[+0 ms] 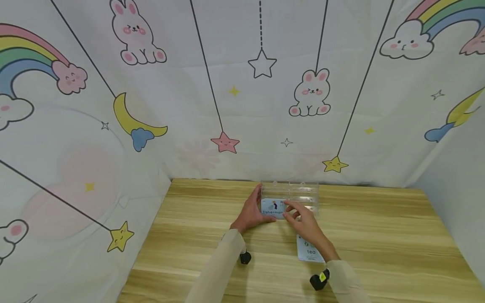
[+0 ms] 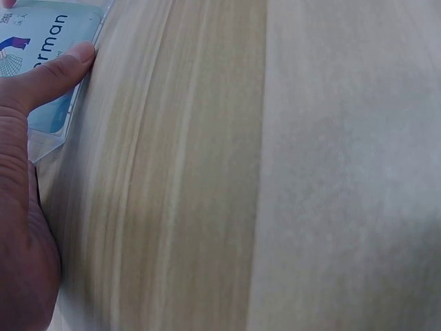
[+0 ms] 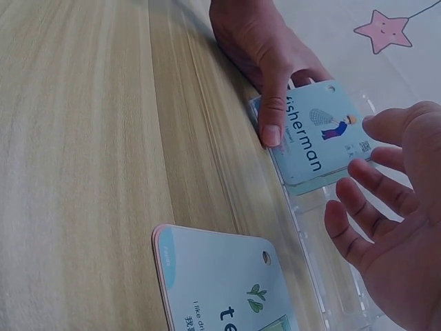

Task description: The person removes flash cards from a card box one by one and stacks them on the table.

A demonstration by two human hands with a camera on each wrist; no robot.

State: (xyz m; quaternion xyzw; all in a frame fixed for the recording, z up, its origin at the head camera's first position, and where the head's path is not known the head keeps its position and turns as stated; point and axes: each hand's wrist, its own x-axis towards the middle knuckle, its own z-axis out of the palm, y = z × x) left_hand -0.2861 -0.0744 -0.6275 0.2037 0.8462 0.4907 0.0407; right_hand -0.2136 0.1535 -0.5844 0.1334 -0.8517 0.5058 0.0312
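Observation:
A clear plastic card holder (image 1: pixel 303 190) with several compartments stands at the back of the table. Blue flashcards with the word "fisherman" on the top one (image 3: pixel 318 131) sit in its front left compartment; a greenish card edge peeks out beneath. My left hand (image 1: pixel 251 213) grips the holder's left side, its thumb (image 2: pixel 58 76) lying across the lower edge of the card. At the card's right edge is my right hand (image 1: pixel 303 221), fingers spread and loosely bent, the thumb tip (image 3: pixel 386 126) by the card's corner. Whether it touches the card is unclear.
A stack of flashcards topped by a "tea" card (image 1: pixel 308 251) lies on the wooden table (image 1: pixel 379 235) under my right forearm. Behind the table hangs a white cloth (image 1: pixel 265 160) printed with rabbits and stars, and more of it hangs on the left.

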